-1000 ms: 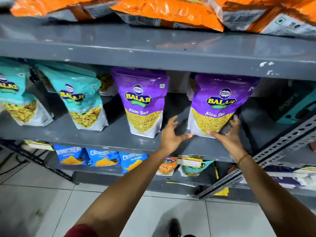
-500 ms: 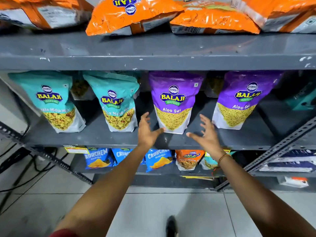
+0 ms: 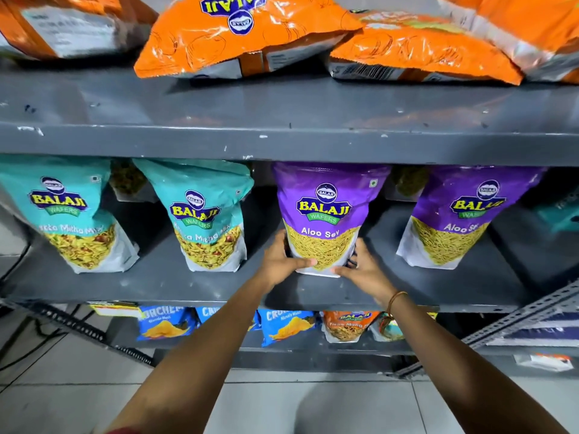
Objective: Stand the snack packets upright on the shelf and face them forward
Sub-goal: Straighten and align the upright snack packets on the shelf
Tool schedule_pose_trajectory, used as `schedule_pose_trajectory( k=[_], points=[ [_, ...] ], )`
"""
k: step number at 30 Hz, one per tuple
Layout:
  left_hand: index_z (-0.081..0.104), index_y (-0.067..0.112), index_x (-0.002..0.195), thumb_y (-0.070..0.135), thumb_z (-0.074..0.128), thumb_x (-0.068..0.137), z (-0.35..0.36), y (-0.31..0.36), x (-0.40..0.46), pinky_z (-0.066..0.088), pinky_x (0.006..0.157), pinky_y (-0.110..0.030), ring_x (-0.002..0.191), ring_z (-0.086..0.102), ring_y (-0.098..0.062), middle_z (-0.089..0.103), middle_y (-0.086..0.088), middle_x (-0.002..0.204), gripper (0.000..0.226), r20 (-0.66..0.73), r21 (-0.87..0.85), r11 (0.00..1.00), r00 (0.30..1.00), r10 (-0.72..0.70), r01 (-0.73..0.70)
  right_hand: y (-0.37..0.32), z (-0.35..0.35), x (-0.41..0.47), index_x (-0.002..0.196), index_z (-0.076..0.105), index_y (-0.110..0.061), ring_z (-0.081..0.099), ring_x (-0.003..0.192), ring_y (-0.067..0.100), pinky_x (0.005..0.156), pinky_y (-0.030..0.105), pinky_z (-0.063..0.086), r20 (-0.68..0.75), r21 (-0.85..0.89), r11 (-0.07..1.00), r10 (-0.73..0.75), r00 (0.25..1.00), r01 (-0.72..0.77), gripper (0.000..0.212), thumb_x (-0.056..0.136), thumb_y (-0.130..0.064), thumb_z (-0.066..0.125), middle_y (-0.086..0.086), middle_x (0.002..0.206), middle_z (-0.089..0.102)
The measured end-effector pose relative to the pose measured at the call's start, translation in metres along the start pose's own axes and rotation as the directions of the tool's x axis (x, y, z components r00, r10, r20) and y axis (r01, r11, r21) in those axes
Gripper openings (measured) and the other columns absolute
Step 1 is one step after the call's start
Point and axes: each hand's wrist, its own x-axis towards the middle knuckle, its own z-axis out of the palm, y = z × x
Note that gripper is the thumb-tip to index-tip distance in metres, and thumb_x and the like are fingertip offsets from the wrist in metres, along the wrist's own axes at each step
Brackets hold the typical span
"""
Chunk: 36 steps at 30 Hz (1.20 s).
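Note:
A purple Aloo Sev packet stands upright on the middle grey shelf, label facing me. My left hand grips its lower left side and my right hand grips its lower right corner. A second purple Aloo Sev packet stands upright to the right. Two teal mix packets stand upright to the left. Orange packets lie flat on the top shelf.
More packets sit behind the front row, mostly hidden. On the lower shelf stand blue Crunchem packets and a small orange packet. A slotted metal upright slants at the right. Cables lie on the tiled floor at left.
Both hands have moved left from the right purple packet and closed on the base of the left purple packet. The camera view has shifted left and upward.

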Motion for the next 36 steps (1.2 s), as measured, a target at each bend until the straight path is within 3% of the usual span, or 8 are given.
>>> schedule_pose_trajectory(
  k=[3,13,17,21,25,29,33,36],
  points=[
    [0.045,0.024,0.129,0.051,0.088,0.047,0.011,-0.001,-0.002,0.048,0.103,-0.04,0.118,0.06,-0.018,0.066,0.002,0.128,0.097,-0.096,0.072,0.996,0.994,0.055,-0.049,0.005,-0.012,0.01,0.125,0.043,-0.022,0.058,0.123,0.021,0.103,0.039,0.049,0.024,-0.014,1.0,0.018,1.0,-0.017,0.059,0.078,-0.002,0.073,0.002,0.131,0.06],
    [0.047,0.024,0.127,0.052,0.089,0.05,0.021,0.001,-0.01,0.05,0.094,-0.03,0.116,0.063,-0.017,0.067,0.003,0.126,0.091,-0.149,0.112,0.991,0.985,0.083,-0.066,0.0,-0.022,0.008,0.124,0.039,-0.038,0.058,0.12,0.005,0.096,0.023,0.051,0.037,-0.013,0.999,0.044,0.998,-0.044,0.074,0.069,-0.019,0.084,-0.007,0.135,0.055],
    [0.044,0.021,0.139,0.048,0.087,0.058,0.005,0.0,-0.032,0.05,0.103,-0.039,0.127,0.055,-0.014,0.057,-0.001,0.14,0.096,-0.202,0.099,0.985,0.967,0.156,-0.139,-0.017,0.008,-0.009,0.148,0.017,-0.026,0.03,0.144,0.01,0.117,0.031,0.028,-0.382,-0.169,0.979,-0.171,0.908,0.113,0.117,0.057,-0.043,0.089,-0.001,0.155,0.03],
    [0.053,0.03,0.114,0.054,0.062,0.086,-0.034,-0.008,-0.068,0.049,0.091,-0.029,0.112,0.052,-0.009,0.052,0.009,0.119,0.037,-0.434,0.497,0.802,0.705,0.561,-0.332,-0.037,0.052,-0.032,0.146,0.027,-0.015,0.028,0.143,0.026,0.12,0.034,0.021,-0.47,-0.551,0.77,-0.604,0.644,0.321,0.099,0.068,-0.055,0.074,0.01,0.151,0.032],
    [0.042,0.018,0.114,0.056,0.065,0.08,-0.089,-0.025,-0.081,0.036,0.104,-0.031,0.119,0.039,-0.023,0.04,-0.005,0.122,0.056,-0.617,0.504,0.823,0.559,0.555,-0.261,-0.061,0.107,-0.036,0.144,0.033,-0.023,0.03,0.141,0.016,0.12,0.027,0.017,-0.212,-0.626,0.599,-0.747,0.63,0.499,0.079,0.079,-0.053,0.067,0.003,0.15,0.033],
    [0.032,0.022,0.132,0.078,0.069,0.056,-0.155,-0.032,-0.072,0.031,0.106,-0.031,0.124,0.034,-0.011,0.037,0.004,0.129,0.101,-0.668,0.279,0.951,0.686,0.291,-0.132,-0.081,0.155,-0.012,0.148,0.026,-0.028,0.035,0.138,0.013,0.117,0.025,0.028,0.075,-0.534,0.675,-0.562,0.824,0.509,0.079,0.081,-0.046,0.066,-0.005,0.15,0.034],
    [0.014,0.026,0.151,0.067,0.084,0.037,-0.199,-0.039,-0.048,0.033,0.116,-0.043,0.139,0.035,-0.012,0.036,-0.002,0.155,0.14,-0.351,0.042,0.999,0.935,0.047,-0.035,-0.084,0.183,0.021,0.148,0.026,-0.014,0.036,0.14,0.021,0.113,0.033,0.034,0.123,-0.341,0.91,-0.204,0.971,0.235,0.093,0.073,-0.029,0.08,0.007,0.15,0.04],
    [0.018,0.023,0.15,0.059,0.089,0.034,-0.214,-0.046,-0.034,0.041,0.111,-0.042,0.135,0.046,-0.017,0.049,0.002,0.146,0.141,-0.166,0.016,1.0,0.986,0.002,0.001,-0.08,0.197,0.034,0.131,0.039,-0.02,0.052,0.128,0.019,0.105,0.039,0.047,0.131,-0.215,0.971,-0.081,0.988,0.108,0.077,0.068,-0.025,0.083,0.0,0.135,0.056]
  ],
)
